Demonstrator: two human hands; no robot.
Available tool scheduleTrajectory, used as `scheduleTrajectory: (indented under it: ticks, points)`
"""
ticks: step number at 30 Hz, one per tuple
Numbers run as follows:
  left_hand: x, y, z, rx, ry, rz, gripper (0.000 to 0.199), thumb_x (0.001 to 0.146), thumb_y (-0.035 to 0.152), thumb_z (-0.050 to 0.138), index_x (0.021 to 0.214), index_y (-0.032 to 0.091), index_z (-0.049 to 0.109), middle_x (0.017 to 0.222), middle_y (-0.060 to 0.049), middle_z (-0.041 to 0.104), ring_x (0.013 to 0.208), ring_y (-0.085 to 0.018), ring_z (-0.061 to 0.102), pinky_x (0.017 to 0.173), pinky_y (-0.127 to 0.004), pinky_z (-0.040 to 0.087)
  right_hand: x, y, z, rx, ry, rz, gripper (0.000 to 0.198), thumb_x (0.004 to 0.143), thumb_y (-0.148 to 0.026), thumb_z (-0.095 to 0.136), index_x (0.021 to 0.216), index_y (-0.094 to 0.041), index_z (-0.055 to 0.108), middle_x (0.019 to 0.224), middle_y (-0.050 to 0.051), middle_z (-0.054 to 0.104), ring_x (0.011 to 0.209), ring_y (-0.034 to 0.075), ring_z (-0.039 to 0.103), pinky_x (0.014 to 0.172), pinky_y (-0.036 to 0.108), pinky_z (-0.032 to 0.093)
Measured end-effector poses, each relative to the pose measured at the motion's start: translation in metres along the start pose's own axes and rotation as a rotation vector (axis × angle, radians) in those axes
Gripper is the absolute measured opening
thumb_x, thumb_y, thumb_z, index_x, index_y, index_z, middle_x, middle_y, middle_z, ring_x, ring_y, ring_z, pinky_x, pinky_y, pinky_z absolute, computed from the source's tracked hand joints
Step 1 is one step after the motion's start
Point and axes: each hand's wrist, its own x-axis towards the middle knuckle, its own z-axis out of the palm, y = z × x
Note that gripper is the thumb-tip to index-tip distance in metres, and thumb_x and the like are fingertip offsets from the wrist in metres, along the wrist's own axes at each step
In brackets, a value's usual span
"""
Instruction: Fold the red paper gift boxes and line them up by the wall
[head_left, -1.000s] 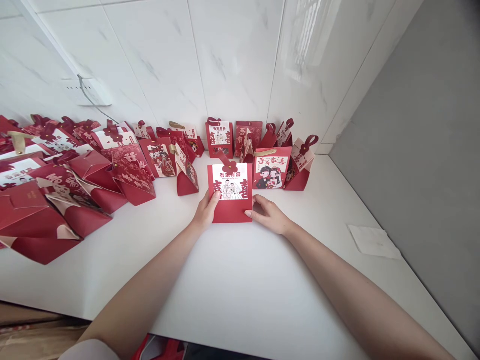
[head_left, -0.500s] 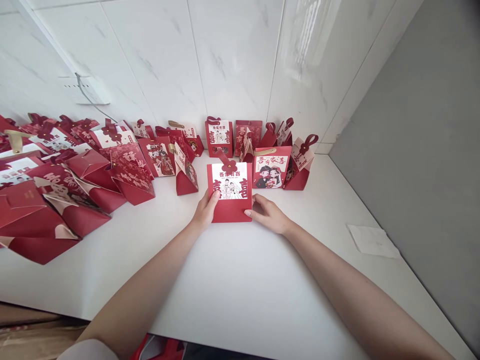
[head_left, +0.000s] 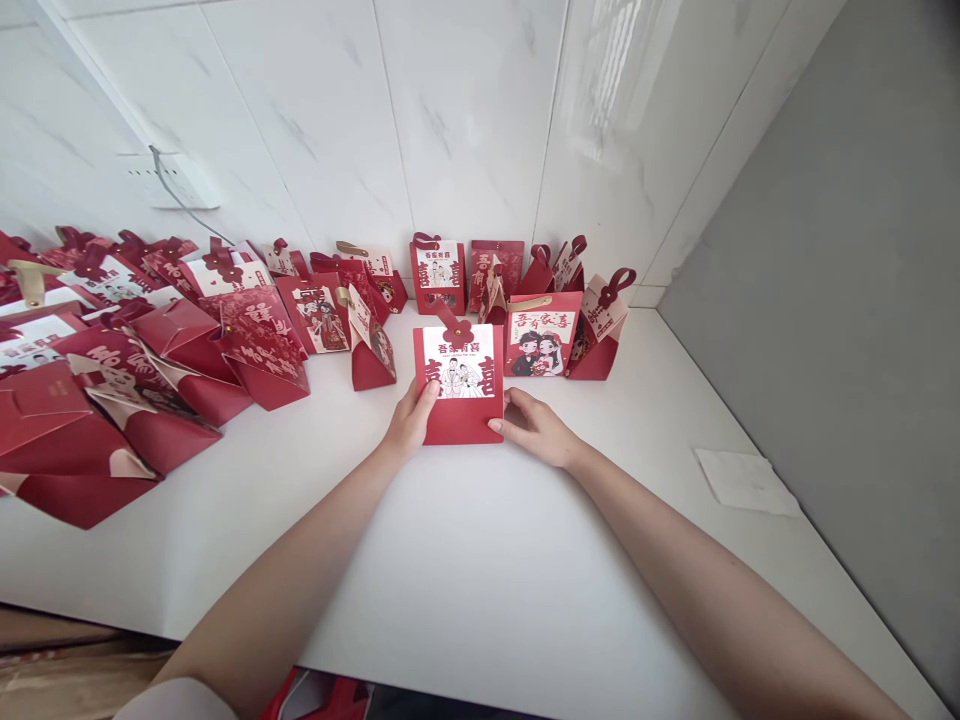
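A red gift box (head_left: 463, 422) with a white printed panel of a wedding couple stands upright on the white table, its front facing me. On top it has a dark red ribbon loop and a flower-shaped clasp. My left hand (head_left: 409, 418) grips its left side, thumb on the front and fingers hidden behind. At the lower right edge, my right hand (head_left: 537, 428) holds the box between the thumb on the front and curled fingers at the side and back. Just behind to the right stands another red box (head_left: 541, 340) with a cartoon couple.
Many red gift boxes (head_left: 180, 345) crowd the table's left side. More stand along the tiled wall, including a box (head_left: 439, 272) and a tilted one (head_left: 600, 330). A white tissue (head_left: 746, 482) lies near the right edge. A wall socket (head_left: 169, 182) has a cable.
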Motion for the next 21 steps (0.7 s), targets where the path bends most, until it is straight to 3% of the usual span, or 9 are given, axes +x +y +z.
scheduleTrajectory:
  ticks: [12, 17, 21]
  points:
    - [-0.002, 0.003, 0.002, 0.07, 0.022, 0.026, 0.062, 0.086, 0.064, 0.05, 0.133, 0.023, 0.05, 0.13, -0.01, 0.061, 0.116, -0.029, 0.06, 0.094, -0.04, 0.052, 0.0, 0.001, 0.0, -0.007, -0.007, 0.006, 0.035, 0.088, -0.053, 0.059, 0.101, -0.021, 0.056, 0.107, 0.005, 0.065, 0.098, 0.022, 0.06, 0.088, 0.036, 0.047]
    - [-0.009, 0.014, 0.008, 0.183, 0.161, 0.236, 0.066, 0.089, 0.054, 0.055, 0.144, 0.026, 0.03, 0.145, -0.013, 0.044, 0.126, -0.027, 0.052, 0.099, -0.038, 0.049, -0.002, 0.002, 0.003, -0.109, 0.095, -0.04, 0.038, 0.087, -0.053, 0.06, 0.107, -0.022, 0.052, 0.112, 0.008, 0.062, 0.101, 0.024, 0.06, 0.09, 0.039, 0.048]
    - [-0.018, 0.023, 0.014, 0.403, 0.211, 0.391, 0.068, 0.091, 0.047, 0.054, 0.151, 0.031, 0.025, 0.154, -0.01, 0.032, 0.139, -0.027, 0.038, 0.113, -0.041, 0.035, -0.005, 0.001, 0.005, -0.237, 0.224, -0.099, 0.053, 0.083, -0.054, 0.064, 0.123, -0.024, 0.046, 0.121, 0.011, 0.057, 0.106, 0.028, 0.059, 0.091, 0.044, 0.05]
